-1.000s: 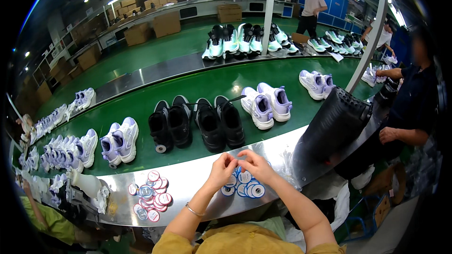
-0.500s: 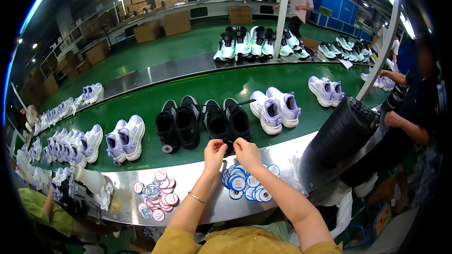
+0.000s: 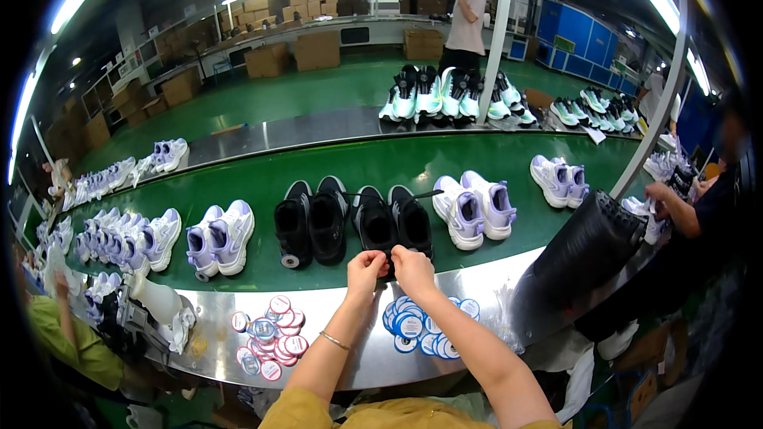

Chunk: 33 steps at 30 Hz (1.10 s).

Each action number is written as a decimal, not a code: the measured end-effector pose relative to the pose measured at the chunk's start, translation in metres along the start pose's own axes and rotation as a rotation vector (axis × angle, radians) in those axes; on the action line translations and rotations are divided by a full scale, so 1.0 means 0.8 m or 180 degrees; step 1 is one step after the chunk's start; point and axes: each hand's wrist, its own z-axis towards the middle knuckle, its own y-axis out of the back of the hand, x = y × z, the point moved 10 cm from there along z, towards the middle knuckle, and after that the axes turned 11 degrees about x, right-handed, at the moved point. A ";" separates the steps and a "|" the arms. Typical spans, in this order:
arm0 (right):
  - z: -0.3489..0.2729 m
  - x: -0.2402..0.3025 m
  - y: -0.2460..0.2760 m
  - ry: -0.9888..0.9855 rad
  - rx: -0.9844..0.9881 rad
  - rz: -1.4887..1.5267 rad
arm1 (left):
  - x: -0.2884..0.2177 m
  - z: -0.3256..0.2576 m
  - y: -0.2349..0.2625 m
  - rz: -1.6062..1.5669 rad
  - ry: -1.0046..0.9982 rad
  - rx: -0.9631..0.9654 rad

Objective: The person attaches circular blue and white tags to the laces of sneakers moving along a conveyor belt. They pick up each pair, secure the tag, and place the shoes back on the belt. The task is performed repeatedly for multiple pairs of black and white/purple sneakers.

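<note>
My left hand (image 3: 368,272) and my right hand (image 3: 413,272) meet in front of the heels of a pair of black shoes (image 3: 372,226). Both hands are pinched, fingertip to fingertip; whatever lies between them is too small to make out. Left of that pair stands a second black pair (image 3: 328,226), with a round tag (image 3: 290,260) at one heel. On the metal ledge (image 3: 334,377), blue-rimmed round tags (image 3: 409,326) lie in a loose heap under my right forearm. Red-rimmed round tags (image 3: 274,345) are heaped left of my left forearm.
White and lilac shoes (image 3: 230,238) line the green belt (image 3: 517,147) on both sides of the black pairs. A black padded roll (image 3: 588,238) leans at the right. Beyond it a co-worker's hand (image 3: 660,193) is at a white shoe. A white bottle (image 3: 155,299) stands left.
The whole view has shifted, so the bench sits lower in it. My hands have come closer together. The person in the background has moved left, and the co-worker's hands have changed position.
</note>
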 end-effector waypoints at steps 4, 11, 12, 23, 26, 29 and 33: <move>0.008 0.003 -0.007 -0.0044 0.0288 -0.0290 | -0.001 0.002 0.000 -0.0020 0.0087 -0.0019; -0.005 0.014 0.009 0.0527 -0.0162 0.0545 | -0.034 -0.007 0.014 0.0221 -0.0496 -0.0368; -0.005 0.008 0.009 0.0504 -0.0119 0.0535 | -0.040 -0.006 0.012 0.0286 -0.0606 -0.0330; -0.011 0.033 0.056 0.1136 -0.0021 0.0052 | -0.073 -0.009 -0.007 0.0272 -0.0733 0.0101; -0.005 0.048 0.062 0.1445 -0.0190 0.0241 | -0.066 -0.010 -0.011 0.0309 -0.0620 0.0190; -0.001 0.050 0.068 0.1605 -0.0392 0.0456 | -0.063 -0.009 -0.022 0.0389 -0.0601 0.0276; 0.014 0.043 0.054 0.1561 -0.0333 0.1183 | -0.073 -0.008 -0.017 0.0689 -0.0728 0.0277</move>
